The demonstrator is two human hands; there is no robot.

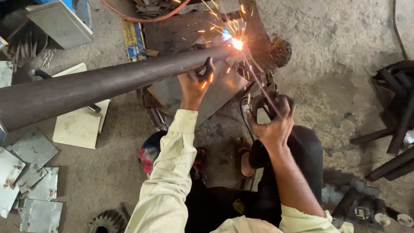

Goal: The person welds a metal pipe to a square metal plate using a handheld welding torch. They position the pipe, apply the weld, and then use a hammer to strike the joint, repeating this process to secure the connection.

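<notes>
While sparks [224, 30] fly at the far end of the long dark steel pipe [99, 84], we log the packages first: a flat blue-and-yellow box [133, 38] lies on the concrete floor [345, 51] just beyond the pipe, near the top centre, its print too small to make out. A red hose [142, 18] curves past it. Pale rectangular sheets [79, 125] lie under the pipe at left, and grey metal plates [30, 172] are stacked at lower left. Dark bars [399, 116] lean at the right edge.

Our left hand [196, 82] reaches forward, long cream sleeve [170, 172] extended, fingers curled over the pipe from below near its bright end; its grip is clasped on the pipe. Our right hand [274, 123], forearm bare with the sleeve rolled to the elbow, is held closer in, wrist bent, its grip clenched around a dark electrode holder [263, 103]. A thin welding rod [254, 75] runs from the holder up to the glowing arc [237, 44], which sits at the pipe's end above a grey steel plate [215, 92]. Sparks scatter upward and around the left hand.
</notes>
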